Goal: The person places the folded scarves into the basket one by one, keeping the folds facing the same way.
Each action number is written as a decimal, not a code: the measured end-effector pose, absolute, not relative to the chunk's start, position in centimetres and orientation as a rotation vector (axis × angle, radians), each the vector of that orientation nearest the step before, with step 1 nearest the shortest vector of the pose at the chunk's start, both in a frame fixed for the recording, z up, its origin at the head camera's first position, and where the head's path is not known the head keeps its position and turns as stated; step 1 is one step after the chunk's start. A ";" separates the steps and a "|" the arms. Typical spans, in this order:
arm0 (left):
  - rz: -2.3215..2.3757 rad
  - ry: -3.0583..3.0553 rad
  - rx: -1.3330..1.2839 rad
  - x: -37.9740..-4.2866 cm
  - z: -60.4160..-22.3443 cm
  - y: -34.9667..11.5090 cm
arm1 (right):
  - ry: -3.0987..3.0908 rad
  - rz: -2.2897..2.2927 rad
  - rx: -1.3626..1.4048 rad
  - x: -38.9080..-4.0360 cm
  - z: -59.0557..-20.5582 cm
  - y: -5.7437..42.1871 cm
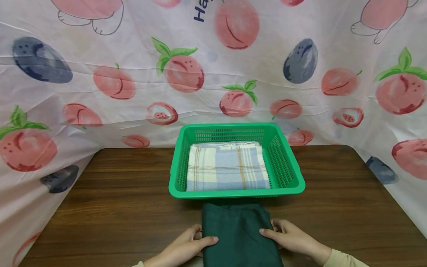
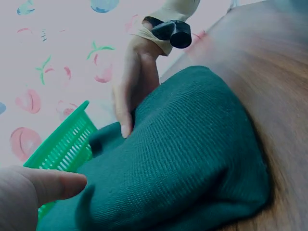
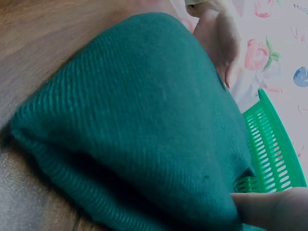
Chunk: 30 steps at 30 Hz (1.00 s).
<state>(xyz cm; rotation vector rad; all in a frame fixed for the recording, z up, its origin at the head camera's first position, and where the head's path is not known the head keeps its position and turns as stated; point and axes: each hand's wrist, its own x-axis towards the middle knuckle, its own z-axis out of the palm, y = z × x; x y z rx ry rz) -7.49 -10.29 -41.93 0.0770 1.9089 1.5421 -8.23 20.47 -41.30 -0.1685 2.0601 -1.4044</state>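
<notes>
A folded dark green cloth (image 1: 238,233) with a fine ribbed weave lies at the front of the table, just short of the basket. My left hand (image 1: 188,244) grips its left edge, thumb on top and fingers at the side and beneath. On the opposite edge my right hand (image 1: 293,237) holds it the same way, thumb over the top. The right wrist view shows the near end of the green cloth (image 3: 130,106) with its folded layers parted in a dark gap. Most fingers are hidden by the fabric.
A green plastic basket (image 1: 237,193) with slotted walls stands behind the cloth. Inside it lies a folded plaid cloth (image 1: 227,167) in pale blue, cream and tan. The brown wooden table (image 1: 126,200) ends at a fruit-printed curtain (image 1: 207,100) at the back and sides.
</notes>
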 end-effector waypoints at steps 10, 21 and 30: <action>1.724 1.650 0.233 -7.7 -42.9 -9.3 | 2.108 -1.385 -0.150 -7.9 -41.5 19.1; 1.745 1.605 0.237 -7.3 -42.9 -9.9 | 2.031 -1.522 -0.336 -7.9 -41.6 18.9; 1.779 1.598 0.256 -7.1 -42.9 -10.5 | 1.942 -1.571 -0.408 -7.5 -41.5 19.1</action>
